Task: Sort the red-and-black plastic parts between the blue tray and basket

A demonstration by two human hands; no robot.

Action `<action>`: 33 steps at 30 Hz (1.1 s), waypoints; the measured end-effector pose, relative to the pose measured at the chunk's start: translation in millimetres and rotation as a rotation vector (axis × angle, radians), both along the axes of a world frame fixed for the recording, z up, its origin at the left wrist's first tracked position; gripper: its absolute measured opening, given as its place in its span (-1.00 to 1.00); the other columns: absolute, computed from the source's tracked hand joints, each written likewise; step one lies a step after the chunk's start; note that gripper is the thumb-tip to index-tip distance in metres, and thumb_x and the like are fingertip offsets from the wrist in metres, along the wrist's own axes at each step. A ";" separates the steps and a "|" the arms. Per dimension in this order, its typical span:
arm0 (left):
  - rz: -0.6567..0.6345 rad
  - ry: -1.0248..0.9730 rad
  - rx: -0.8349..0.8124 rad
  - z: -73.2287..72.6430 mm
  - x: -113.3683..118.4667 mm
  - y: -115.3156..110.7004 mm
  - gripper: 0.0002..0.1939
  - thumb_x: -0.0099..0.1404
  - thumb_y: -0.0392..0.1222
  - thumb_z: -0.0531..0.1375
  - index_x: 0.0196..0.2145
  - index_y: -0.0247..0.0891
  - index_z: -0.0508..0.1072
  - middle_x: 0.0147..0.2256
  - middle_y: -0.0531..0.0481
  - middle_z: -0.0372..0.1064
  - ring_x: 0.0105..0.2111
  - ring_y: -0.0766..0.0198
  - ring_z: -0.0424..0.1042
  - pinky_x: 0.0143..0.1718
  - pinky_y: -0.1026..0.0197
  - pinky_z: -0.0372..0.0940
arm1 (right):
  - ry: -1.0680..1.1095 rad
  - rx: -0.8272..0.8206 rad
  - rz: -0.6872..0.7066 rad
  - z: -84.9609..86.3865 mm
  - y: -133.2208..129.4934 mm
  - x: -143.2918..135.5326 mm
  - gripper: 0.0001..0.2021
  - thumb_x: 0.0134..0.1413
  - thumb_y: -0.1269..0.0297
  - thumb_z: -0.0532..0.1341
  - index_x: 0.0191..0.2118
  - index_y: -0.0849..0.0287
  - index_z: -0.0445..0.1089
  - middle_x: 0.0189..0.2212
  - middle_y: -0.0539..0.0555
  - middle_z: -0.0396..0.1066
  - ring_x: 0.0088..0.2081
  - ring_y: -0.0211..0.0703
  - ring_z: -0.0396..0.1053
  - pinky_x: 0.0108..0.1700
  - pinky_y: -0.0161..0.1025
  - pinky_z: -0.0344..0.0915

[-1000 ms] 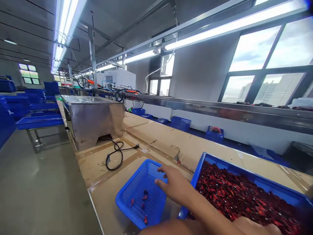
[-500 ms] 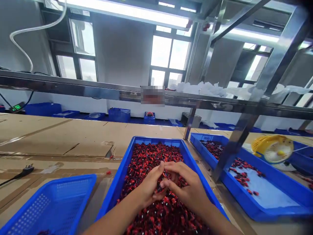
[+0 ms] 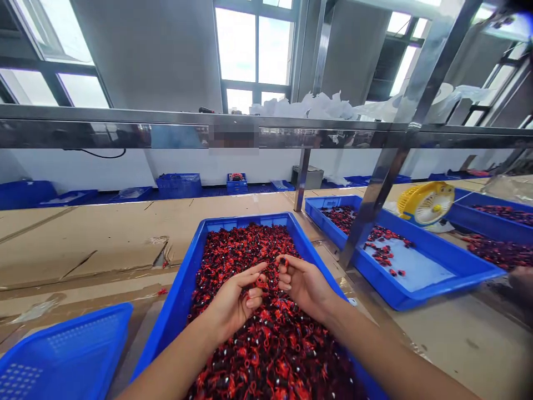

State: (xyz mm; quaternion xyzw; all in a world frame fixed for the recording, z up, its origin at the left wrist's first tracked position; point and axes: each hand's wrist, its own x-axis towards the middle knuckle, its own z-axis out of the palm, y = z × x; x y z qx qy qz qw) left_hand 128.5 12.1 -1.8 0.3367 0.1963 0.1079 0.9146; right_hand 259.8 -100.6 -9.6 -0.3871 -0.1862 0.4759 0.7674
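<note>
My left hand (image 3: 237, 304) is above the heap, fingers curled around a small red-and-black piece (image 3: 261, 282) with a ring-like end. To its right, my right hand (image 3: 307, 288) pinches another small red-and-black piece (image 3: 283, 261) between thumb and fingertips. The two hands are slightly apart. Below them a long blue tray (image 3: 192, 240) holds a deep heap of similar red-and-black pieces (image 3: 250, 244), some showing little rings. The exact kind of these pieces is too small to make out.
A perforated blue basket (image 3: 83, 347) stands at left on the cardboard-covered table (image 3: 104, 233). At right is another blue tray (image 3: 416, 290) with scattered pieces, crossed by a metal post (image 3: 370, 205). Behind it stands a yellow fan (image 3: 428, 203). A blurred hand (image 3: 522, 278) shows at the right edge.
My hands were close together, fingers meeting over the heap; now they are apart, each with a small piece. The view has tilted down and turned right.
</note>
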 end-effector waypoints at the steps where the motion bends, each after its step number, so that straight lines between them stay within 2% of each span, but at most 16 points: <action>1: 0.014 0.000 0.009 1.3 0.0 -0.5 -0.59 0.20 -0.47 0.15 0.02 -0.38 0.27 -0.40 0.06 0.25 -0.66 0.57 0.10 -0.70 0.48 0.01 | 0.021 0.007 0.019 1.1 -0.3 0.5 -0.84 0.01 0.24 0.27 -0.32 0.23 0.43 -0.54 -0.05 0.26 -0.59 -0.35 0.10 -0.53 -0.34 0.08; 8: 0.067 -0.022 0.139 7.1 -2.9 -2.8 -0.74 0.18 -0.42 0.16 -0.14 -0.32 0.32 -0.35 0.02 0.30 -0.66 0.55 0.09 -0.69 0.44 0.00 | 0.073 0.094 0.134 7.0 -5.5 -4.9 -0.91 0.02 0.31 0.25 -0.35 0.22 0.39 -0.52 -0.04 0.27 -0.57 -0.36 0.11 -0.56 -0.37 0.02; 16: 0.127 -0.134 0.357 10.7 -7.2 -11.1 -0.81 0.07 -0.42 0.08 -0.32 -0.27 0.32 -0.37 0.08 0.25 -0.67 0.53 0.06 -0.67 0.38 -0.04 | 0.030 0.108 0.221 0.6 -4.2 -12.7 -0.89 0.09 0.30 0.23 -0.26 0.20 0.38 -0.52 -0.03 0.31 -0.58 -0.34 0.17 -0.56 -0.37 0.07; 21: 0.159 -0.155 0.464 15.0 -8.6 -15.0 -0.81 0.03 -0.40 0.10 -0.35 -0.24 0.30 -0.38 0.11 0.24 -0.67 0.53 0.07 -0.66 0.37 -0.02 | 0.008 0.106 0.256 -4.4 -3.6 -18.0 -0.90 0.12 0.32 0.20 -0.24 0.22 0.38 -0.51 -0.02 0.30 -0.57 -0.33 0.20 -0.56 -0.36 0.12; 26: 0.162 -0.137 0.579 10.5 -6.8 -14.5 -0.82 0.06 -0.36 0.16 -0.33 -0.22 0.31 -0.37 0.12 0.28 -0.66 0.53 0.09 -0.66 0.38 0.03 | 0.036 0.074 0.339 -7.2 -3.5 -18.2 -0.87 0.13 0.28 0.17 -0.23 0.20 0.36 -0.49 -0.02 0.30 -0.54 -0.30 0.25 -0.57 -0.36 0.16; 28: 0.162 -0.110 0.642 8.0 -5.9 -14.7 -0.85 0.11 -0.32 0.20 -0.33 -0.21 0.31 -0.41 0.13 0.29 -0.67 0.52 0.10 -0.67 0.38 0.03 | 0.064 0.044 0.395 -7.3 -3.9 -18.6 -0.79 0.17 0.15 0.13 -0.23 0.19 0.35 -0.45 0.00 0.31 -0.54 -0.30 0.25 -0.61 -0.38 0.13; 30: 0.166 -0.067 0.704 5.8 -5.0 -15.3 -0.85 0.16 -0.25 0.23 -0.32 -0.22 0.31 -0.50 0.16 0.27 -0.69 0.50 0.11 -0.69 0.39 0.02 | 0.082 0.016 0.439 -6.9 -4.4 -21.1 -0.70 0.19 0.04 0.10 -0.24 0.20 0.34 -0.44 0.02 0.31 -0.59 -0.35 0.18 -0.66 -0.43 0.00; 33: 0.168 -0.011 0.775 3.5 -4.1 -15.7 -0.81 0.18 -0.19 0.26 -0.29 -0.22 0.32 -0.65 0.20 0.21 -0.73 0.48 0.07 -0.72 0.42 -0.02 | 0.062 0.016 0.410 -5.9 -3.4 -28.1 -0.76 0.17 0.10 0.20 -0.28 0.20 0.33 -0.48 -0.03 0.29 -0.65 -0.45 0.04 -0.69 -0.48 -0.14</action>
